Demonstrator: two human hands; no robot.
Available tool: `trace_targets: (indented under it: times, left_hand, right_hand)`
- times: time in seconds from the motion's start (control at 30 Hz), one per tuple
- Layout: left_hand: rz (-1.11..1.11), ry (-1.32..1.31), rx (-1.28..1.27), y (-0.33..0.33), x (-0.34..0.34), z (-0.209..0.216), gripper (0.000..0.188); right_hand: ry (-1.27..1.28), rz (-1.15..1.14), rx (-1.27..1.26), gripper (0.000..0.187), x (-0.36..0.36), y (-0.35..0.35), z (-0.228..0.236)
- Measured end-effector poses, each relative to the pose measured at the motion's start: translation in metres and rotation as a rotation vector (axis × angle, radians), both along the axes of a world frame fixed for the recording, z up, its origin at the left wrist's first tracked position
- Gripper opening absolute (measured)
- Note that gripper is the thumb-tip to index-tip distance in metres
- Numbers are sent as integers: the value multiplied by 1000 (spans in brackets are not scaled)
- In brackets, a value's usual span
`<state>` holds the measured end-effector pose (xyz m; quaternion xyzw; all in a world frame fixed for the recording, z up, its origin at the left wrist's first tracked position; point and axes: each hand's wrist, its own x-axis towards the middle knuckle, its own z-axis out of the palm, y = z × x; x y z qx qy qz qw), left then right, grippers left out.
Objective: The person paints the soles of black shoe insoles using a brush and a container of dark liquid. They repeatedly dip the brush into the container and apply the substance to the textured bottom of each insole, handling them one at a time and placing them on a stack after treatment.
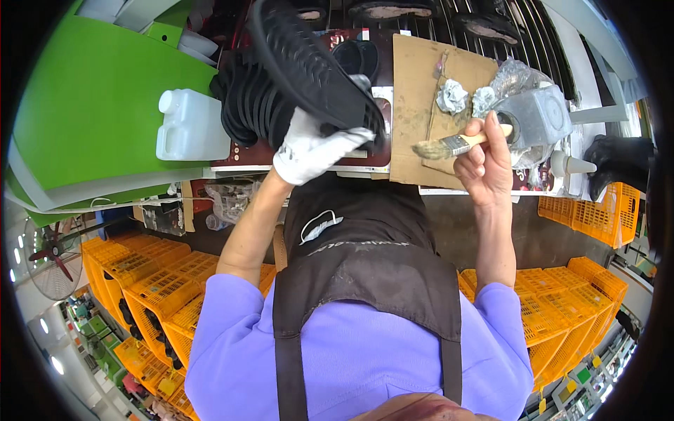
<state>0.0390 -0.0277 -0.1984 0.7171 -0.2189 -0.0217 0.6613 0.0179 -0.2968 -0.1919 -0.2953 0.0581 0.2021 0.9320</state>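
My left hand (309,151), in a white glove, grips a black shoe sole (305,67) by its near end, tilted up with the ridged tread showing. In my bare right hand (489,161) is a flat brush (449,146) with a pale wooden handle, its stained bristles pointing left over a cardboard sheet (407,105). Just beyond that hand lies a clear plastic container (544,116) on its side. More black soles (242,105) stand in a row left of the held one, partly hidden by it.
A white jug (193,130) stands beside the row of soles, near a green panel (105,91). Crumpled wads (452,97) lie on the cardboard. Dark shoes (488,28) rest on rollers at the far side. A nozzle bottle (572,165) lies right; orange crates (554,302) flank me.
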Motion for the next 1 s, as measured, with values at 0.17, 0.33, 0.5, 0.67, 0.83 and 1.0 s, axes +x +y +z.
trace_targets:
  times: [0.17,0.33,0.5,0.67,0.83,1.0]
  left_hand:
    - [-268,674,-815,5,-14,-14,61]
    - [-218,879,-952,6,-20,-19,63]
    - [-288,895,-835,0,-27,-11,70]
    - [-369,887,-764,-4,-37,-18,63]
    - [-269,882,-832,-9,-27,-23,52]
    - [-244,957,-803,-15,-47,-23,61]
  right_hand:
    - [-131,-94,-206,34,4,0,10]
    - [-363,-70,-498,29,4,8,16]
    - [-877,-160,-1061,15,11,26,35]
    - [-1172,-168,-1304,16,11,46,30]
    - [-1153,31,-996,13,-9,49,39]
    - [-599,-277,-656,22,-12,9,25]
